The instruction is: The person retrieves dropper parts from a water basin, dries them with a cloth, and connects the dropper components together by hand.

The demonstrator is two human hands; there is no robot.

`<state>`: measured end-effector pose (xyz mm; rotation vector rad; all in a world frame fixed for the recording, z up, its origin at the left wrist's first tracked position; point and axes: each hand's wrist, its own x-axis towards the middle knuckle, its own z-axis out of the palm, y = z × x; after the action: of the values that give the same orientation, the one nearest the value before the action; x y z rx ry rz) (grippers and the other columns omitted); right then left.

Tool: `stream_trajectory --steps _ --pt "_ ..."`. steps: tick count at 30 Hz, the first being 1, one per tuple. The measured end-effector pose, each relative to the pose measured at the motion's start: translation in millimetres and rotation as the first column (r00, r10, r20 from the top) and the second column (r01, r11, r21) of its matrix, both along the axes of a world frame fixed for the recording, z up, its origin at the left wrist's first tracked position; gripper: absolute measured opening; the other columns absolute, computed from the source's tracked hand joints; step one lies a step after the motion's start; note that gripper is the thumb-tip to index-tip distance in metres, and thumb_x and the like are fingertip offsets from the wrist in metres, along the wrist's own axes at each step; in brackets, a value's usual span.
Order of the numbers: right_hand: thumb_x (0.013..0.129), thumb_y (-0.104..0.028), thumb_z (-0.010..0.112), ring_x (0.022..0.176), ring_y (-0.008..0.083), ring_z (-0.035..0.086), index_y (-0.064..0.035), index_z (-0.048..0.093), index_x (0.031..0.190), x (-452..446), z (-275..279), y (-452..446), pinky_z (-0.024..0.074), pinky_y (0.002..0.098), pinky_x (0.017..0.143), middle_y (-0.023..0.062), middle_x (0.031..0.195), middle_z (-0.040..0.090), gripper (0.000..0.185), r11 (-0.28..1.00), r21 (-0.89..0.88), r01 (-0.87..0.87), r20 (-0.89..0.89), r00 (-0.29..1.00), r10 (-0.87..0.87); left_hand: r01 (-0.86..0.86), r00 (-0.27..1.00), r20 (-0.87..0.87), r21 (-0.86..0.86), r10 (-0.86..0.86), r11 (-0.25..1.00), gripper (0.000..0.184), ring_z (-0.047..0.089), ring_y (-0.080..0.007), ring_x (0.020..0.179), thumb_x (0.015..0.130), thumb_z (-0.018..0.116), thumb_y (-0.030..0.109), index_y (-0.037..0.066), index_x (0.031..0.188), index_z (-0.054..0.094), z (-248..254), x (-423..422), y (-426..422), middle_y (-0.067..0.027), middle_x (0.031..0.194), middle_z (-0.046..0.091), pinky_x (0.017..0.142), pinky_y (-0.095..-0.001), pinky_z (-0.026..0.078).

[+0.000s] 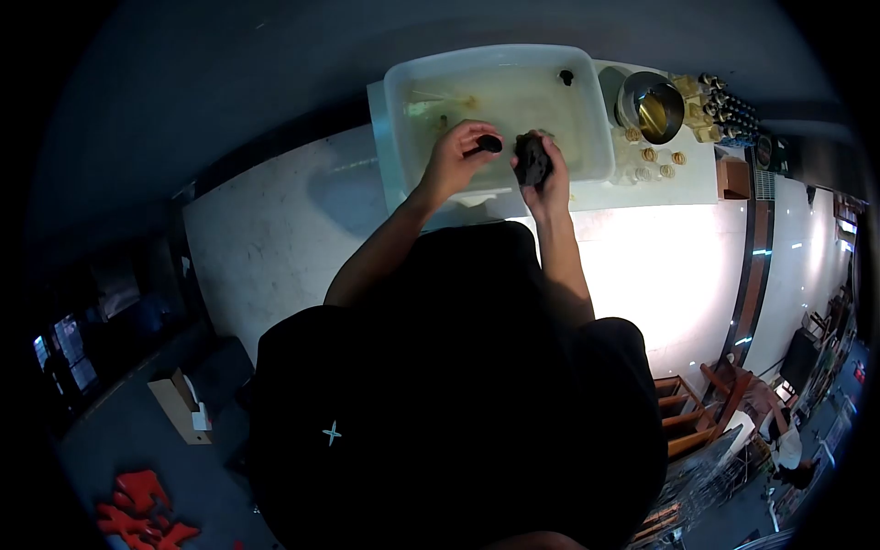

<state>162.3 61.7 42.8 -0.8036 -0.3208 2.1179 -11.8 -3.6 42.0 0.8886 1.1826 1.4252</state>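
Over the near side of a translucent white plastic tub point(396, 110) holding cloudy liquid, both my hands are raised. My left hand point(449, 163) is closed around a small black piece with a rounded end point(489, 144). In my right hand point(552, 183) is a larger dark, lumpy part point(531, 161) with an uneven surface; its exact kind does not show. A narrow gap separates the two pieces. Another small black piece point(566, 78) lies at the tub's far right corner.
Right of the tub stands a round metal bowl point(628, 101) with yellowish contents. Several small gold rings point(649, 155) lie before it, and rows of dark metal parts point(729, 110) stand beyond. A brown box point(732, 177) sits at the table's right end. Wooden furniture point(683, 417) is lower right.
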Motion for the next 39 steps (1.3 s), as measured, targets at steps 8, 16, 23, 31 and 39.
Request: stream_trajectory --steps 8,16,23,31,39 --pt "0.085 -0.001 0.074 0.087 0.0148 0.065 -0.0025 0.06 0.114 -13 5 -8 0.0556 0.0301 0.075 0.0065 0.099 0.065 0.032 0.952 0.304 0.036 0.227 0.968 -0.109 -0.026 0.975 -0.223 -0.105 0.002 0.994 0.04 0.069 -0.0143 0.094 0.084 0.077 -0.002 0.001 0.119 0.057 8 3 -4 -0.0101 0.099 0.073 0.081 -0.0275 0.056" --pt "0.084 -0.003 0.077 0.086 0.0115 0.064 -0.0033 0.061 0.117 -14 15 -17 0.0524 0.0256 0.075 0.0052 0.098 0.067 0.037 0.911 0.407 -0.071 0.355 0.931 -0.087 0.016 0.999 -0.028 -0.229 -0.023 0.973 0.023 0.066 -0.0134 0.074 0.093 0.071 0.007 -0.003 0.109 0.059 19 -4 -10 -0.0102 0.092 0.071 0.067 -0.0271 0.055" --pt "0.082 -0.002 0.079 0.09 0.0108 0.064 -0.0039 0.061 0.115 -15 27 -25 0.0524 0.0261 0.078 0.0064 0.103 0.068 0.038 0.831 0.521 -0.194 0.451 0.889 -0.075 0.082 0.929 0.371 -0.172 -0.013 0.982 0.02 0.062 -0.0115 0.077 0.103 0.058 0.02 0.0 0.105 0.059 21 -2 -15 -0.0069 0.088 0.065 0.069 -0.0287 0.052" --pt "0.084 -0.002 0.078 0.091 0.0116 0.064 -0.0048 0.057 0.109 -33 23 -27 0.0523 0.0271 0.079 0.0067 0.103 0.069 0.033 0.716 0.678 -0.165 0.355 0.927 -0.123 0.095 0.953 0.302 -0.183 -0.036 0.978 0.011 0.053 -0.0094 0.067 0.104 0.054 0.017 0.006 0.103 0.056 17 -11 -19 -0.004 0.087 0.062 0.064 -0.0255 0.047" --pt "0.086 -0.005 0.078 0.082 0.0091 0.063 -0.004 0.06 0.103 -30 33 -32 0.052 0.0242 0.073 0.0049 0.094 0.069 0.025 0.785 0.584 -0.207 0.45 0.887 -0.101 0.06 0.998 0.005 0.018 -0.06 0.998 0.004 0.056 -0.0074 0.073 0.1 0.058 0.004 0.001 0.103 0.056 22 -12 -15 -0.0048 0.091 0.065 0.066 -0.0245 0.048"
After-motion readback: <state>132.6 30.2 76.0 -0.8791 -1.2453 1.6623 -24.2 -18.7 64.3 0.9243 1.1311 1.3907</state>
